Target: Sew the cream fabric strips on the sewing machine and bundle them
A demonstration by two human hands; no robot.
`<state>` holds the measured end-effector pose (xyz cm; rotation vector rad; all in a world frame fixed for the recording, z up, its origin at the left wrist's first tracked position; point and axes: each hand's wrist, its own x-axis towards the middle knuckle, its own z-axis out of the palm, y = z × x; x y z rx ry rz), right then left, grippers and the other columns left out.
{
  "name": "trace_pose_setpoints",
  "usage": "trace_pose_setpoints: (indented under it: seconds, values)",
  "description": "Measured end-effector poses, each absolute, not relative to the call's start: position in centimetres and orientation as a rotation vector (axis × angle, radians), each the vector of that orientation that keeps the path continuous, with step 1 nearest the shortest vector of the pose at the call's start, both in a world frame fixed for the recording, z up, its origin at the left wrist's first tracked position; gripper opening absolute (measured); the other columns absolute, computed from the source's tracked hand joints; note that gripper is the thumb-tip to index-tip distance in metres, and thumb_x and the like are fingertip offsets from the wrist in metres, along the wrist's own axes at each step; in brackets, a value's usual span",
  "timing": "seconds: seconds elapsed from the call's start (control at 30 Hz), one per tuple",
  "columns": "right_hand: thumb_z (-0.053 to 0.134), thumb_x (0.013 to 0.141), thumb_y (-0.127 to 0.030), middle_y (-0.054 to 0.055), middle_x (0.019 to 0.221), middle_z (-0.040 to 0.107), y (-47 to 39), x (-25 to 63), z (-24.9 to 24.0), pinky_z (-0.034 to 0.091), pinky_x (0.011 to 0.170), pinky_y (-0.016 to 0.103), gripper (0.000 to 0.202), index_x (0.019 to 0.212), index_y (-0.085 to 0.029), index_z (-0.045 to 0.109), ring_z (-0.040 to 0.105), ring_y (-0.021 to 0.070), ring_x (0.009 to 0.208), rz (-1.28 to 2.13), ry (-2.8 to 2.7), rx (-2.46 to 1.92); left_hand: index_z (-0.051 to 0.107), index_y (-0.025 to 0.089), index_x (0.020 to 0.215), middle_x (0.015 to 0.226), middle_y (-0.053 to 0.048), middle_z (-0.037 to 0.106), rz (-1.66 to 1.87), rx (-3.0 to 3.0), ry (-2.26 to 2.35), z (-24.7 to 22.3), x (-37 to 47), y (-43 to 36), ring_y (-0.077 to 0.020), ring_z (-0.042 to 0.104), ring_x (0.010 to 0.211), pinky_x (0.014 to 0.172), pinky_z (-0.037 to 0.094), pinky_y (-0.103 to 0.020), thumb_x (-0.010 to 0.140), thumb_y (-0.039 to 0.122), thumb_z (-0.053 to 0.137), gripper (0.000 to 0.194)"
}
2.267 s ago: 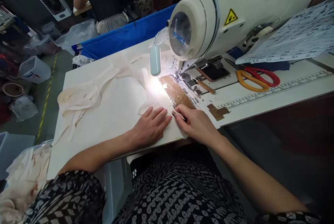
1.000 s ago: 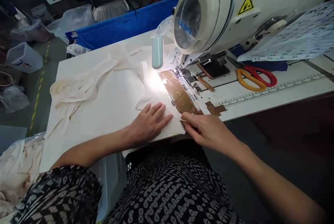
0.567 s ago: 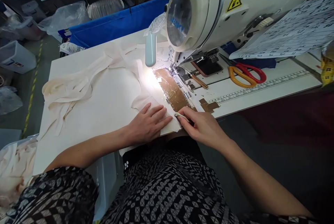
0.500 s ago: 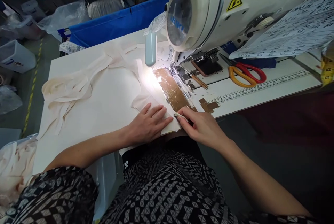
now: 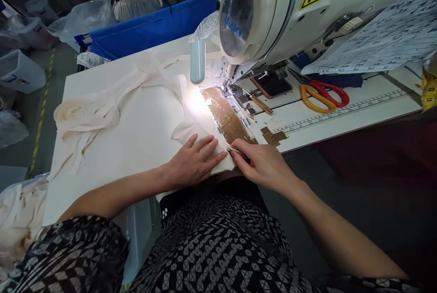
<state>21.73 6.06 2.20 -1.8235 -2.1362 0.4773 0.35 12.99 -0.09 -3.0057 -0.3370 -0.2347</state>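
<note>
My left hand point(image 5: 197, 160) lies flat on a strip of cream fabric point(image 5: 187, 131) near the table's front edge, fingers stretched out and slightly apart. Right beside it, my right hand point(image 5: 261, 161) is closed, thumb and forefinger pinching the strip's edge at its near corner. Something dark shows inside that hand, too hidden to name. From my hands the fabric runs up toward the lit needle area of a sewing machine point(image 5: 252, 15). More of the cream fabric point(image 5: 99, 106) lies in a loose heap to the left on the white table point(image 5: 146, 120).
Brown tape point(image 5: 230, 122) covers the bed in front of the needle. To the right are scissors point(image 5: 322, 97) with orange and red handles, a wooden-handled tool point(image 5: 261, 104) and a ruler strip point(image 5: 344, 111). A blue cloth barrier point(image 5: 146, 26) runs behind the table. Fabric fills a bin point(image 5: 22, 220) at lower left.
My right fingertips have closed in slightly on the fabric's edge. My left hand stays in place on the fabric, and the view has shifted a little.
</note>
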Motion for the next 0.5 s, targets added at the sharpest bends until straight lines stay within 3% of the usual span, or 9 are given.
trace_pose_setpoints:
  seconds: [0.13, 0.33, 0.5]
  values:
    - [0.04, 0.091, -0.026, 0.001, 0.062, 0.06, 5.9, 22.0, 2.8, 0.023, 0.052, 0.028, 0.017, 0.075, -0.024, 0.045, 0.053, 0.0163, 0.054, 0.482, -2.227, -1.8, 0.048, 0.017, 0.141, 0.137, -0.017, 0.052, -0.233, -3.009, -0.347, 0.0, 0.4, 12.9, -0.0333, 0.043, 0.132, 0.104, 0.04, -0.052, 0.099, 0.034, 0.047, 0.045]
    - [0.042, 0.092, -0.029, -0.004, 0.056, 0.053, 5.0, 23.5, 3.3, 0.026, 0.051, 0.027, 0.017, 0.076, -0.024, 0.046, 0.046, 0.0136, 0.048, 0.699, -2.128, -1.777, 0.049, 0.017, 0.14, 0.14, -0.015, 0.051, -0.236, -3.067, -0.343, -0.1, 0.3, 13.1, -0.033, 0.041, 0.134, 0.107, 0.037, -0.052, 0.098, 0.033, 0.051, 0.045]
    - [0.041, 0.094, -0.034, -0.003, 0.056, 0.053, 4.9, 23.1, 2.6, 0.027, 0.052, 0.027, 0.019, 0.079, -0.024, 0.049, 0.048, 0.0139, 0.049, 0.662, -1.973, -1.846, 0.047, 0.013, 0.142, 0.144, -0.013, 0.051, -0.246, -3.088, -0.27, -0.4, 0.3, 13.2, -0.0264, 0.041, 0.136, 0.113, 0.032, -0.048, 0.1, 0.028, 0.044, 0.044]
